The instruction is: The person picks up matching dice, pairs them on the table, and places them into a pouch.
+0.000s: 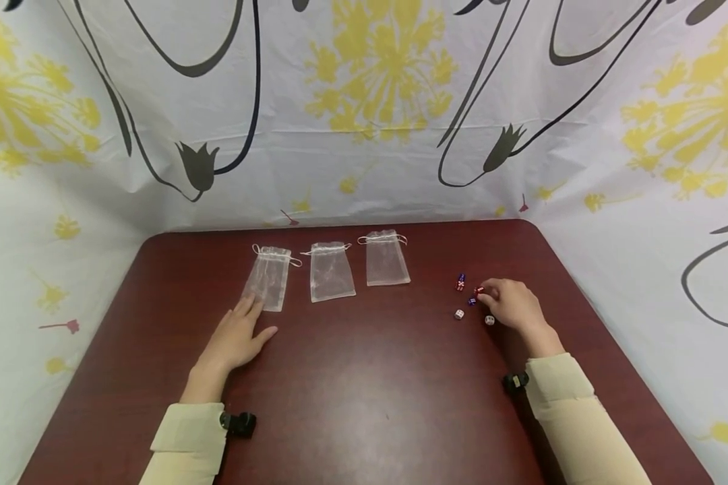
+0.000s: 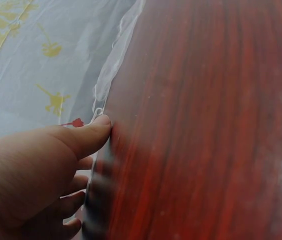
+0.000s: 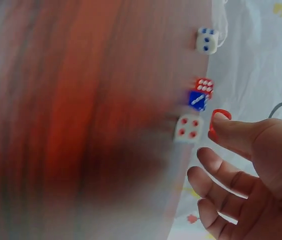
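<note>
My right hand (image 1: 514, 304) pinches a small red plastic-looking die (image 1: 479, 290) at the thumb and fingertips, a grip I judge suits so little a cube; I cannot tell whether it is clear of the dark red wood-grained table (image 1: 370, 384). Just beside it lies a blue die with white pips (image 3: 197, 100), with a white die with blue pips (image 3: 207, 41) and a white die with red pips (image 3: 188, 128) nearer me. Beyond, a second red die with white pips (image 1: 460, 285) and another blue die (image 1: 462, 276) sit close together. Well apart from all this, my left hand (image 1: 230, 342) lies spread, fingertips on the lower end of the leftmost sheer white drawstring pouch (image 1: 273, 276), perhaps to steady the light fabric. The middle sheer pouch (image 1: 331, 273) and the rightmost sheer pouch (image 1: 386, 259) lie flat in a row with it, drawstring ends away from me, probably to stay within easy reach.
</note>
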Demonstrator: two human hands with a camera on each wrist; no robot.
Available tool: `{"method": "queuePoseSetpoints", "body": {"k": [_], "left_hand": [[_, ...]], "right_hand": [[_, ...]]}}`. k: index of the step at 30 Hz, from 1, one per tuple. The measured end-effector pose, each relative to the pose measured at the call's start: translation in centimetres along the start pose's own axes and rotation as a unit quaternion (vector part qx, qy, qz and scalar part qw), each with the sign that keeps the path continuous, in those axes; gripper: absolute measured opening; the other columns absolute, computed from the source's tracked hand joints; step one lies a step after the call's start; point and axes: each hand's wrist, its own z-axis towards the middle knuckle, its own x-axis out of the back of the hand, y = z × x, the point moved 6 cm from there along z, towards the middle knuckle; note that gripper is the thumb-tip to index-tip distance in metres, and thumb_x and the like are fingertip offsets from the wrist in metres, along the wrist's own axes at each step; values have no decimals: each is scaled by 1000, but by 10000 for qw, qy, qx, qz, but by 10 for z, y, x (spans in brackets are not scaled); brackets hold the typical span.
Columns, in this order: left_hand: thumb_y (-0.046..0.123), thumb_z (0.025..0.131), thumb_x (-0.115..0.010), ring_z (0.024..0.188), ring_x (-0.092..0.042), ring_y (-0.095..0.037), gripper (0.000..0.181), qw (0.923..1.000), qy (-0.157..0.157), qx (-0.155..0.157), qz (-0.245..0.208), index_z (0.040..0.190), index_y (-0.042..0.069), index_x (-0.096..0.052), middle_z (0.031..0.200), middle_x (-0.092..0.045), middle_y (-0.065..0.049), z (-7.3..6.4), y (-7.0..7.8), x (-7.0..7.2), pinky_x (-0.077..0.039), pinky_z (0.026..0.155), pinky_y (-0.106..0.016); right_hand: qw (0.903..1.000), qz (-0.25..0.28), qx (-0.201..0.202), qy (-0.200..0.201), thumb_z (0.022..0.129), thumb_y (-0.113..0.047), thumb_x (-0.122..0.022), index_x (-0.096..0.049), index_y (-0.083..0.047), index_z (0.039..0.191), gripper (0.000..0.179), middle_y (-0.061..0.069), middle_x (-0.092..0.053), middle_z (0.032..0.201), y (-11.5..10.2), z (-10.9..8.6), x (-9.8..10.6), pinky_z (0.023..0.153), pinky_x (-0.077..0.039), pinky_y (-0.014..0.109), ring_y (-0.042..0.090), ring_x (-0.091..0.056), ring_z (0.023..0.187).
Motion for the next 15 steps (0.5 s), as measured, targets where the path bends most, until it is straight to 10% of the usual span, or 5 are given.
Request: {"method": "queuePoseSetpoints", "body": {"k": [15], "left_hand": [[35, 102, -61, 148, -20, -48, 70, 10000, 19, -15, -33, 151, -9, -36, 160, -23, -32, 0, -2, -1, -18, 120, -61]], "right_hand": [[9949, 348, 680, 653, 94, -20, -73, -72, -5, 117, 28, 6, -70, 87, -66, -1, 19, 66, -52, 50, 24, -65, 76]]}}
